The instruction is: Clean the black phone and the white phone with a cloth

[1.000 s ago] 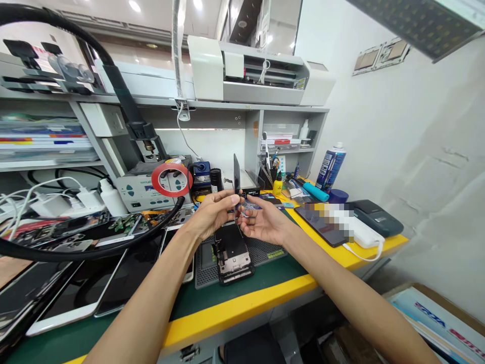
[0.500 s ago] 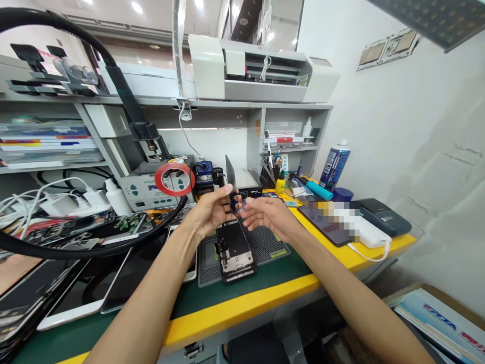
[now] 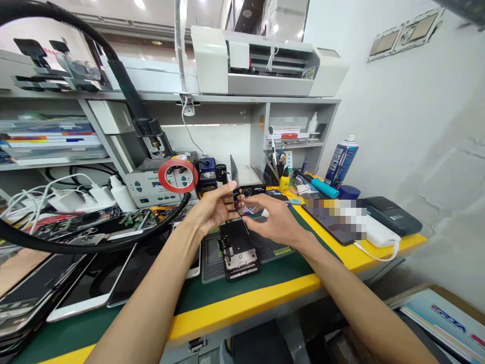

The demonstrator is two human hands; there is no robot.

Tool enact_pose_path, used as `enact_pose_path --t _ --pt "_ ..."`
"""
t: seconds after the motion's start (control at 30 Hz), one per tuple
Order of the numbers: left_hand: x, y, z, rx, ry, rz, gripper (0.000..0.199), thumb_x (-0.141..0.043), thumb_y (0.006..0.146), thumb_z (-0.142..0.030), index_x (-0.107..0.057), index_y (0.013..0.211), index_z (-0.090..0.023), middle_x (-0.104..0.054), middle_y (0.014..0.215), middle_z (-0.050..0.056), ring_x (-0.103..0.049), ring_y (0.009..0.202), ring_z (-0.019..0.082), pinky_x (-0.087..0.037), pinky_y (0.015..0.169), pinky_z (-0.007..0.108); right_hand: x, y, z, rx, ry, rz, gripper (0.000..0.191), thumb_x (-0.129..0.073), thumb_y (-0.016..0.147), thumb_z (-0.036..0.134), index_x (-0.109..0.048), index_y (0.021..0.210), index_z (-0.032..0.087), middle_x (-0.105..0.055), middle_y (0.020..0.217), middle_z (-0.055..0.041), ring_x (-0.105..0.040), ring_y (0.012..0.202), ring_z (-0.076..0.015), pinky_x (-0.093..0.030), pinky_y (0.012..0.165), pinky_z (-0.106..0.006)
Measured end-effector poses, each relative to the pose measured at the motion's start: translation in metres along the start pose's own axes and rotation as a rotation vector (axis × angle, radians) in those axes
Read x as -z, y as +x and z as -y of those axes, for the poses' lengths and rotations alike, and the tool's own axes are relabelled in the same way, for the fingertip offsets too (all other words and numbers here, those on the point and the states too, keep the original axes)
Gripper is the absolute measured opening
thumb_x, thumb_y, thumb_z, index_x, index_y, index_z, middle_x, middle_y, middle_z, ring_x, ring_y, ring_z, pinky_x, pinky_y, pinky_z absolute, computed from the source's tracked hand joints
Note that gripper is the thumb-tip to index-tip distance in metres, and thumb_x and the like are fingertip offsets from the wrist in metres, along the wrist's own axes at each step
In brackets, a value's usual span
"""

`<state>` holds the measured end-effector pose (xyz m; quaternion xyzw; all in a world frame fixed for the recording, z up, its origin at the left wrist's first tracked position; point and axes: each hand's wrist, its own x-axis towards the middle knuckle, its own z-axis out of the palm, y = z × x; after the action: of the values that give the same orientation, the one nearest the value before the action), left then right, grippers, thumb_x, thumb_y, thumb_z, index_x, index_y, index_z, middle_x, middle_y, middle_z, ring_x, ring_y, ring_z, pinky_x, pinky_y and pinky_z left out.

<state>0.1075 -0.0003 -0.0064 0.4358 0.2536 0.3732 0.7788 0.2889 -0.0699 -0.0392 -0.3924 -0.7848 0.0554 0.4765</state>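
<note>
My left hand (image 3: 215,208) is raised over the work mat, its thumb and fingers closed around something small, dark and thin that I cannot make out. Close against its fingertips is my right hand (image 3: 275,216), thumb and forefinger curled toward the same small piece. Just below both hands lies a disassembled phone screen assembly (image 3: 239,247), with a black backing and bare metal at its near end. It rests on a grey perforated mat (image 3: 267,246). A thin dark panel (image 3: 234,171) rises behind my left thumb; whether the hand touches it is unclear.
Red tape (image 3: 178,176) hangs before a grey soldering station (image 3: 146,188). A black hose (image 3: 94,247) loops across the left side, above several phones and tablets. A yellow bottle (image 3: 284,180), a dark tablet (image 3: 329,222) and a blue spray can (image 3: 341,163) stand or lie right.
My right hand has come in closer to the left fingertips, its forefinger and thumb reaching around the small piece. The view has shifted slightly; the phone assembly stays on the mat.
</note>
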Motion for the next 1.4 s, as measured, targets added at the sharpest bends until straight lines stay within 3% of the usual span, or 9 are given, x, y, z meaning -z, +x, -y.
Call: enact_pose_path --t 0.17,0.77,1.13,1.4 --pt "0.0013 0.0003 0.0008 0.007 0.007 0.011 0.020 -0.074 0.079 -0.032 -0.063 0.084 -0.016 -0.072 0.085 0.009 -0.070 0.077 0.024 -0.057 0.071 0.040 -0.0017 0.0002 -0.0029 0.097 -0.026 -0.014 0.036 -0.065 0.084 0.016 -0.063 0.119 0.022 -0.069 0.111 -0.0062 -0.066 0.094 -0.0218 -0.057 0.078 -0.034" --pt "0.0049 0.0023 0.0029 0.008 0.077 0.019 0.022 -0.078 0.076 -0.038 -0.069 0.084 -0.020 -0.074 0.094 0.011 -0.070 0.089 0.028 -0.057 0.069 0.037 -0.0024 -0.0002 -0.0050 0.141 -0.065 -0.023 0.026 -0.067 0.084 0.015 -0.064 0.109 0.021 -0.069 0.108 -0.0052 -0.066 0.092 -0.0186 -0.056 0.078 -0.031" --pt "0.0031 0.0013 0.0017 0.024 0.064 0.011 0.022 -0.077 0.077 -0.039 -0.068 0.083 -0.020 -0.074 0.093 0.010 -0.070 0.085 0.026 -0.057 0.068 0.036 -0.0049 -0.0015 -0.0018 0.134 -0.134 -0.036 0.013 -0.063 0.086 0.017 -0.056 0.096 0.021 -0.065 0.097 -0.0067 -0.063 0.089 -0.0205 -0.051 0.076 -0.033" --pt "0.0037 0.0020 0.0024 0.011 0.074 0.011 0.021 -0.077 0.076 -0.040 -0.066 0.079 -0.022 -0.074 0.092 0.009 -0.071 0.090 0.028 -0.058 0.072 0.039 -0.0075 -0.0004 0.0004 0.162 -0.144 -0.078 0.016 -0.062 0.084 0.014 -0.049 0.087 0.022 -0.062 0.093 -0.0066 -0.063 0.090 -0.0213 -0.051 0.077 -0.034"
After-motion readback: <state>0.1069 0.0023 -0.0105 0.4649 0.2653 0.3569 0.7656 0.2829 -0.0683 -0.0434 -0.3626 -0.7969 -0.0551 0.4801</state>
